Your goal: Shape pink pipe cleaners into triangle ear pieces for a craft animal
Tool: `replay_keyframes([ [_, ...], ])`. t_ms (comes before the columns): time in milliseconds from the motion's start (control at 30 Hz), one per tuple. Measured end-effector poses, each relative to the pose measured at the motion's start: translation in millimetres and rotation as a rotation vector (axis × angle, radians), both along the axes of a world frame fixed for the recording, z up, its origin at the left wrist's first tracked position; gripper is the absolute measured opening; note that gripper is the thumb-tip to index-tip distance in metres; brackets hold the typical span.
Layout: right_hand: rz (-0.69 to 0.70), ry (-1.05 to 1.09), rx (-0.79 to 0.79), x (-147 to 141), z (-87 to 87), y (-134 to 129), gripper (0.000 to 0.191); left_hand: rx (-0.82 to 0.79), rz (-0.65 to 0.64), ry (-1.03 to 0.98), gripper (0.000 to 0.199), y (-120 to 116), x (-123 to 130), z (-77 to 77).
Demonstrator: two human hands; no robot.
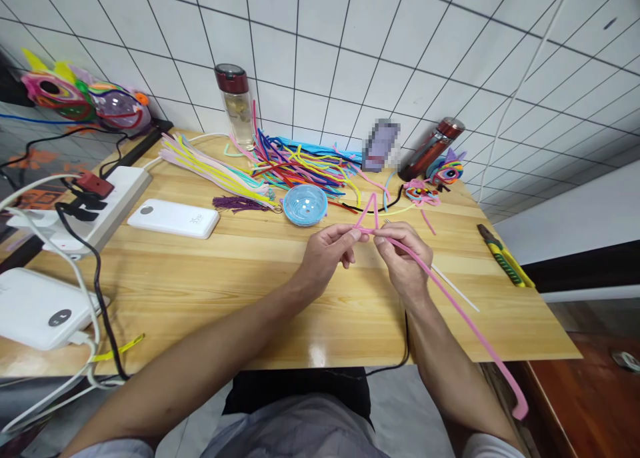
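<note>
Between my hands a pink pipe cleaner [460,310] is bent into a pointed triangle at its far end. My left hand [327,255] pinches the triangle's left lower corner between thumb and fingers. At its right lower corner my right hand [406,258] is closed on the same pipe cleaner, whose long tail runs over the right forearm and past the table's front edge. A thin white stick [456,289] sticks out beside the right hand; whether that hand holds it I cannot tell. Just beyond the left hand stands a small blue bowl [305,205].
Behind the bowl lies a heap of coloured pipe cleaners [305,165]. A glass bottle [237,111] and a red flask [433,148] stand by the tiled wall. Left are a white power bank [173,219] and a power strip [117,201] with cables; right, yellow-green pliers [504,257].
</note>
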State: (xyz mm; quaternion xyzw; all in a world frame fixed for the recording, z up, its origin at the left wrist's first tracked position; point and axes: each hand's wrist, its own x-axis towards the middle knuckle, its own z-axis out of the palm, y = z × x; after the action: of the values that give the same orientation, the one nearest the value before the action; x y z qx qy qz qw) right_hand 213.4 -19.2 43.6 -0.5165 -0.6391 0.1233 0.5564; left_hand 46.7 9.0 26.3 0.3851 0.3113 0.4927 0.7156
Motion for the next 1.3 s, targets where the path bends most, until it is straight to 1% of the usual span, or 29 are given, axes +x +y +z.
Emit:
replay_keyframes([
  [167,0.033,-0.085,0.039,2,-3.2,1,0.011,-0.011,0.055,-0.018,0.036,4,-4,4.2],
  [233,0.035,-0.042,0.024,6,-5.9,4,0.012,-0.005,0.086,-0.012,0.034,8,-8,9.3],
  [267,0.031,0.019,-0.008,8,-6.4,6,0.015,-0.001,0.096,-0.013,0.034,10,-10,12.5],
  [333,0.063,0.204,-0.151,13,-4.3,8,0.027,0.019,0.115,-0.007,0.034,14,-15,19.2],
  [400,0.180,0.363,-0.359,15,1.9,9,0.044,0.039,0.104,0.032,0.033,16,-18,25.4],
  [467,0.292,0.412,-0.503,15,10.2,7,0.054,0.066,0.089,0.092,0.031,15,-20,29.9],
  [500,0.313,0.405,-0.529,14,14.0,6,0.053,0.079,0.084,0.122,0.031,14,-21,31.2],
  [567,0.318,0.361,-0.542,11,19.1,3,0.045,0.102,0.075,0.173,0.032,12,-24,32.2],
  [633,0.322,0.300,-0.556,8,19.4,1,0.036,0.116,0.090,0.207,0.033,10,-29,30.9],
  [667,0.329,0.267,-0.570,7,17.6,0,0.033,0.122,0.115,0.218,0.034,10,-32,29.6],
  [733,0.326,0.184,-0.600,4,10.5,1,0.027,0.131,0.208,0.232,0.034,10,-41,26.1],
  [800,0.266,0.054,-0.608,-1,0.4,2,0.022,0.145,0.300,0.248,0.034,11,-50,21.8],
  [867,0.181,-0.138,-0.592,-7,-9.2,3,0.018,0.156,0.353,0.273,0.034,11,-57,17.1],
  [933,0.139,-0.333,-0.568,-10,-14.5,4,0.014,0.176,0.365,0.301,0.033,9,-62,11.9],
  [967,0.114,-0.410,-0.553,-8,-14.7,5,0.011,0.184,0.350,0.311,0.032,7,-63,9.0],
  [1033,0.006,-0.488,-0.519,6,-10.7,6,0.004,0.181,0.304,0.322,0.031,3,-65,2.6],
  [1067,-0.055,-0.497,-0.519,17,-7.1,7,0.005,0.169,0.278,0.329,0.031,1,-66,-1.0],
  [1133,-0.223,-0.520,-0.530,46,0.6,5,0.013,0.126,0.233,0.336,0.034,-2,-66,-8.3],
  [1167,-0.325,-0.544,-0.553,60,3.8,3,0.019,0.101,0.217,0.333,0.036,-3,-66,-11.9],
  [1200,-0.470,-0.604,-0.645,73,6.1,-1,0.022,0.078,0.203,0.327,0.038,-4,-65,-15.1],
  [1233,-0.569,-0.653,-0.761,82,7.1,-6,0.028,0.059,0.191,0.320,0.040,-6,-65,-18.0],
  [1300,-0.619,-0.713,-0.975,92,5.6,-15,0.047,0.035,0.173,0.311,0.042,-8,-63,-21.9],
])
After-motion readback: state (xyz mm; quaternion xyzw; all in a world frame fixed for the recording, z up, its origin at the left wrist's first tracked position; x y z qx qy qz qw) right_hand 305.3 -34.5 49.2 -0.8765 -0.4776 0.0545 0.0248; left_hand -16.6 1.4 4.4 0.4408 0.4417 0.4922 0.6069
